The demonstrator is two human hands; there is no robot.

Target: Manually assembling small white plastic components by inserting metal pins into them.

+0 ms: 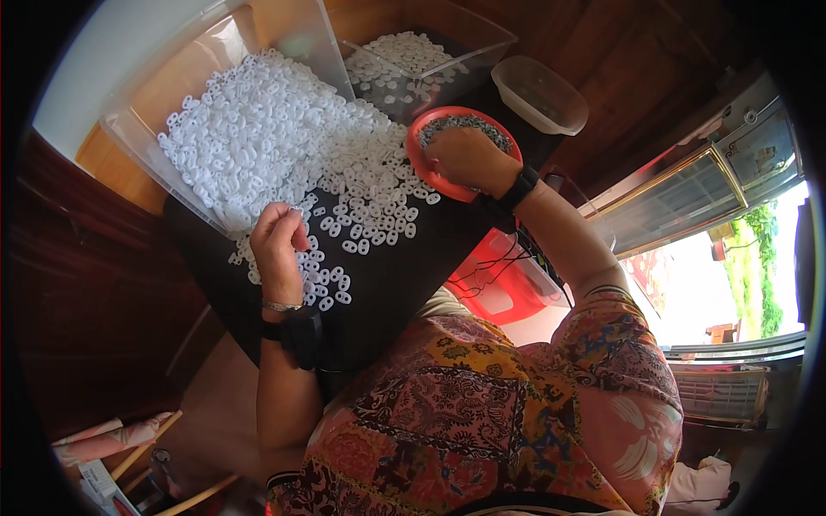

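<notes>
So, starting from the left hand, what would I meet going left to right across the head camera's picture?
Left hand, loose white two-holed pieces, orange-red bowl with the right hand in it, translucent oval tub, bright opening to outdoors.

Counter [391, 292], one, with a dark, near-black top, bare surface showing at the centre of the frame. Directly upon it: a large clear plastic bin [297, 39], upper left, bearing a deep heap of white two-holed oval pieces [258, 120]; loose white pieces [379, 198] of the same pattern, spread thickly from the bin toward the centre, thinning to scattered singles lower down; a second clear bin [482, 39], upper centre, with similar white pieces inside; a round red bowl [416, 159], right of centre, containing small grey pieces [489, 129]; a pale translucent oblong tub [542, 99], upper right.
</notes>
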